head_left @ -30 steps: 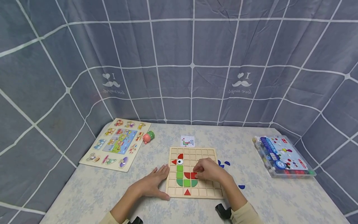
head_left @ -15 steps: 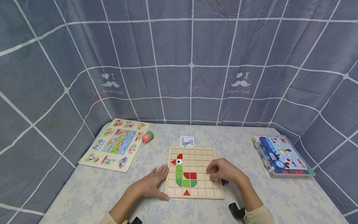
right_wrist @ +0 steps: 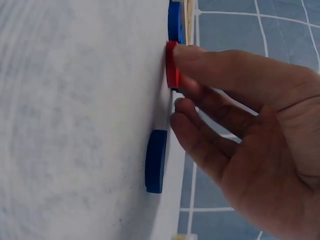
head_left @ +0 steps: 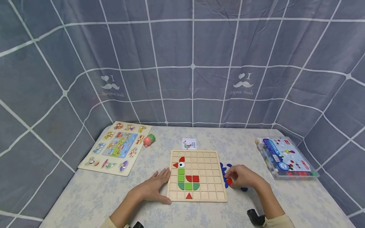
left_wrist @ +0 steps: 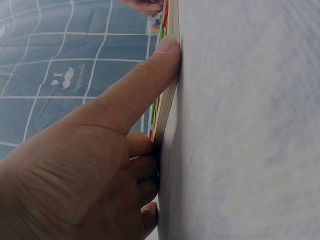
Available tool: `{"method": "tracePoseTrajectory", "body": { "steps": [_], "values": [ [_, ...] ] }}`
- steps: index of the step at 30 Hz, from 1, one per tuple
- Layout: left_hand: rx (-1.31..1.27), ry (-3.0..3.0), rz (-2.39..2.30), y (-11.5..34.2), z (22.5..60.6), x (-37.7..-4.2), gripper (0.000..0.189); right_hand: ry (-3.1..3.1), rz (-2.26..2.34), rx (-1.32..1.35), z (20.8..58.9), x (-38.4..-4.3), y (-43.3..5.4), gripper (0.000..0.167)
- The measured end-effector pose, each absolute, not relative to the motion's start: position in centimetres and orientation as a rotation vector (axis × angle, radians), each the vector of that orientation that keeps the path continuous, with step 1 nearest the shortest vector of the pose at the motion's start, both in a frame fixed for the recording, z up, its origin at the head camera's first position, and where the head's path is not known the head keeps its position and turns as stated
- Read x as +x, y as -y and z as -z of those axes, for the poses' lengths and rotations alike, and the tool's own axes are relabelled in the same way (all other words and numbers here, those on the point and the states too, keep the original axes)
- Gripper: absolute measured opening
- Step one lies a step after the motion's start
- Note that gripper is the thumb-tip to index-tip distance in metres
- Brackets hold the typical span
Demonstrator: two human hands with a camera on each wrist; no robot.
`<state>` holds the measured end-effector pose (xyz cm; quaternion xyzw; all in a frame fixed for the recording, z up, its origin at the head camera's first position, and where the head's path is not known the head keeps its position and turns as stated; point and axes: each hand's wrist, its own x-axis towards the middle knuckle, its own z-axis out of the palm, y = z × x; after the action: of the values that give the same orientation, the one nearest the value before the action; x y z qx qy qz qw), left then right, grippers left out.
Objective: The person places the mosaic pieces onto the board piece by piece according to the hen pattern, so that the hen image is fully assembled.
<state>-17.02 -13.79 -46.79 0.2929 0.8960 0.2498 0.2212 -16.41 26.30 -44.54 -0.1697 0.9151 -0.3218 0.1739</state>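
A wooden grid board [head_left: 209, 190] carries a bird figure made of red, green and eye-marked tiles. My left hand [head_left: 152, 188] rests at the board's left side, fingers straight. In the left wrist view its thumb [left_wrist: 150, 72] presses along the board's edge [left_wrist: 167, 107]. Just past the board's right edge, my right hand [head_left: 245, 177] pinches a red tile [head_left: 229, 181] between thumb and finger. The right wrist view shows the thumb on this red tile [right_wrist: 172, 65]. Blue tiles [head_left: 223, 169] lie beside it, partly covered by the hand, and another blue tile [right_wrist: 156, 161] sits nearer the wrist.
Behind the board lies a small pattern card [head_left: 189, 143] with a bird drawing. A picture puzzle board [head_left: 98, 169] and a pink-and-green toy [head_left: 149, 140] are at the left. A clear plastic case [head_left: 288, 158] of colourful parts stands at the right.
My right hand has left the red tile placed on the board and moved right, off the board, to the loose tiles, where it now pinches a red one. The left hand stays put.
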Motion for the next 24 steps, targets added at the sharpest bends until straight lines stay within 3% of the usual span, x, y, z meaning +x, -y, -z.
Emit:
{"method": "tracePoseTrajectory", "body": {
  "steps": [24],
  "values": [
    [0.813, -2.475, -0.706, 13.91, 46.88, -17.03, 0.115, -2.623, 0.917, -0.372, 45.13, -16.3, -27.09, 0.022]
  ]
}}
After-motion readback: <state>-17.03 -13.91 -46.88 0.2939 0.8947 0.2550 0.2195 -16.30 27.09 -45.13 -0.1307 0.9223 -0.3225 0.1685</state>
